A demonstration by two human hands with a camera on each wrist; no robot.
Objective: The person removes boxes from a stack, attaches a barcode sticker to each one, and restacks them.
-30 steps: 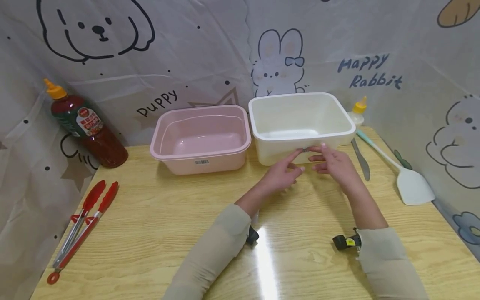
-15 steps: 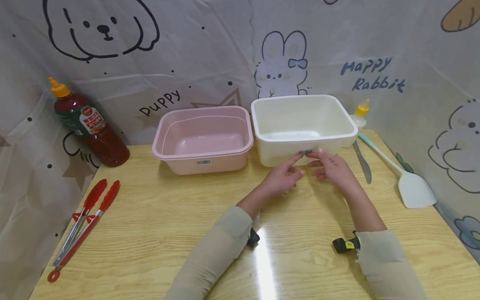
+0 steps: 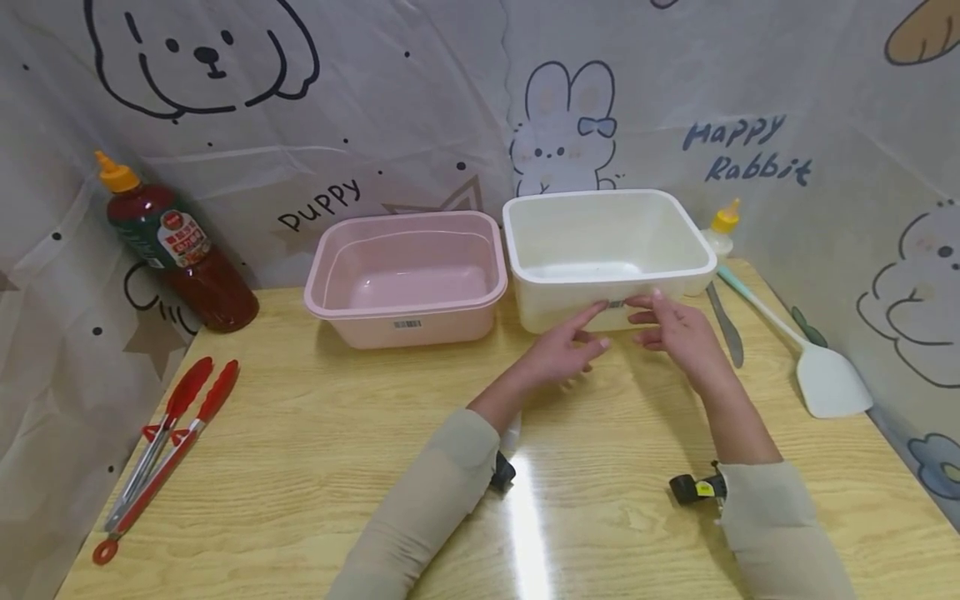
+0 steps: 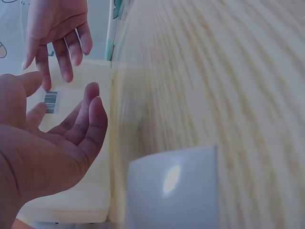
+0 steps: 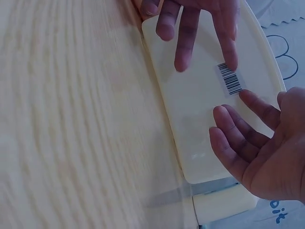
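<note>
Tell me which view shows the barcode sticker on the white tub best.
The right wrist view: the barcode sticker lies sharp and unblocked on the white tub. The left wrist view shows it smaller; the head view shows only a sliver between the fingertips.

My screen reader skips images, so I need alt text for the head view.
Two open hands, left hand and right hand, reach the barcode sticker on a white rectangular plastic tub, beside a pink plastic tub on a wooden table.
</note>
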